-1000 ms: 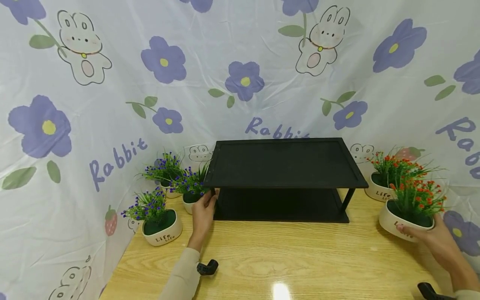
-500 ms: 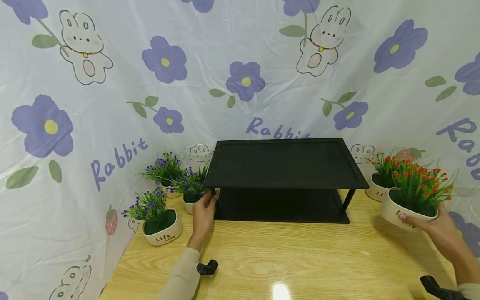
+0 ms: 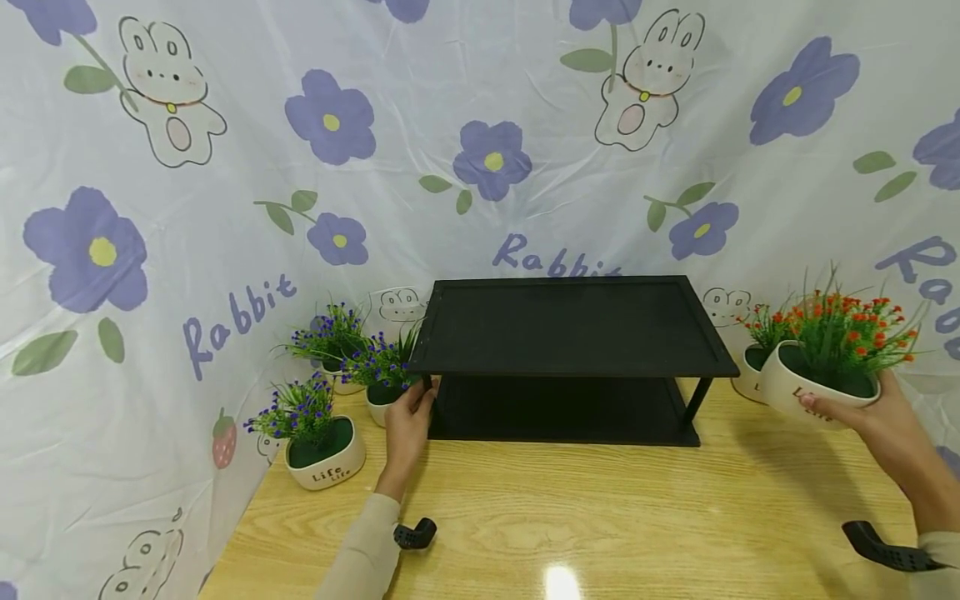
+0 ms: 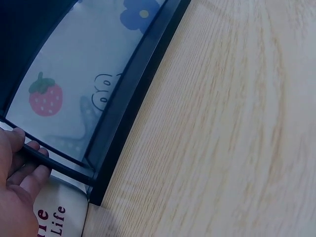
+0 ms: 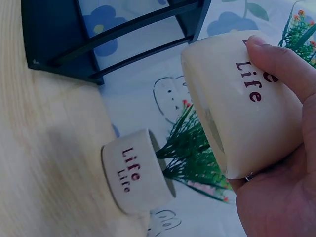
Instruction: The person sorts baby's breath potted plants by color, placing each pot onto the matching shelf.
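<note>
My right hand [image 3: 892, 437] holds a white oval potted plant [image 3: 786, 382] with orange-red flowers, lifted above the table at the right. Thumb on the front, near the "Life" lettering, it cups the pot, as the right wrist view also shows. Behind it a second orange-flowered potted plant [image 5: 136, 173] stands on the table, partly hidden in the head view. At the left, my left hand [image 3: 406, 429] grips the front left post [image 4: 61, 167] of a black two-tier shelf [image 3: 570, 325]. Both shelf tiers are bare.
Several white potted plants with purple flowers stand left of the shelf: one in front [image 3: 326, 462], one beside my left hand [image 3: 377, 396], one behind [image 3: 341, 385]. A wooden table [image 3: 562, 508] lies beneath. A rabbit-and-flower printed curtain [image 3: 405, 183] hangs behind.
The right hand has raised the orange-flowered potted plant higher and slightly to the right, so it covers more of the one behind. The left hand and shelf stay put.
</note>
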Motion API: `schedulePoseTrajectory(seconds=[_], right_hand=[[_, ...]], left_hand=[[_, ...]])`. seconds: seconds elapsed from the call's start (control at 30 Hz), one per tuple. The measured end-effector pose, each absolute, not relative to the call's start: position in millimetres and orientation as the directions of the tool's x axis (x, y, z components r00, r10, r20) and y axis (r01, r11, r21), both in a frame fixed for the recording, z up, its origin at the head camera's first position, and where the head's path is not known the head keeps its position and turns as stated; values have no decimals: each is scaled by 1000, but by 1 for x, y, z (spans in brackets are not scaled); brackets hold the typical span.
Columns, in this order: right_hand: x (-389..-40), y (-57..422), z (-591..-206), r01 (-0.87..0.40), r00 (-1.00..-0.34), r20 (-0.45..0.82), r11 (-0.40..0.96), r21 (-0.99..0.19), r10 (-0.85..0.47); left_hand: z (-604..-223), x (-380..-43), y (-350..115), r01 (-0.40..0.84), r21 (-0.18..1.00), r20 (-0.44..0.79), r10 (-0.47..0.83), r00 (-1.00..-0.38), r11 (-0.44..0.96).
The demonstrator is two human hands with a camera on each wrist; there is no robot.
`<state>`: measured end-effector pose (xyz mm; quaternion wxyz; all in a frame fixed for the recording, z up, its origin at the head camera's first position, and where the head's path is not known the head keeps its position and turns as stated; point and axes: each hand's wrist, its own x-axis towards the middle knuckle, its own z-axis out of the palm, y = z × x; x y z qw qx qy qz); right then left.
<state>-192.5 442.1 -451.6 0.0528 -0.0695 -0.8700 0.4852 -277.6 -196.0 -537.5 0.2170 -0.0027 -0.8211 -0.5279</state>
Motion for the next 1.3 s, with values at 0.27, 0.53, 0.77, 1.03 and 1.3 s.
schedulePoseTrajectory(seconds=[0.27, 0.53, 0.77, 1.03, 1.3], right_hand=[[-198, 435, -428, 136, -973, 10, 606, -784, 231], [-210, 429, -406, 50, -977, 80, 574, -817, 199], [-223, 421, -384, -19, -982, 125, 581, -814, 142], [-237, 400, -363, -48, -986, 130, 553, -832, 109], [-251, 378, -344, -17, -994, 81, 598, -801, 80]], left_hand=[[-537, -278, -195, 260, 843, 397, -220, -891, 470], [-538, -278, -195, 247, 849, 382, -221, -897, 467], [-538, -277, -195, 243, 848, 381, -223, -897, 471], [-539, -275, -196, 240, 852, 377, -226, -898, 466], [-538, -277, -195, 261, 831, 406, -215, -888, 490]])
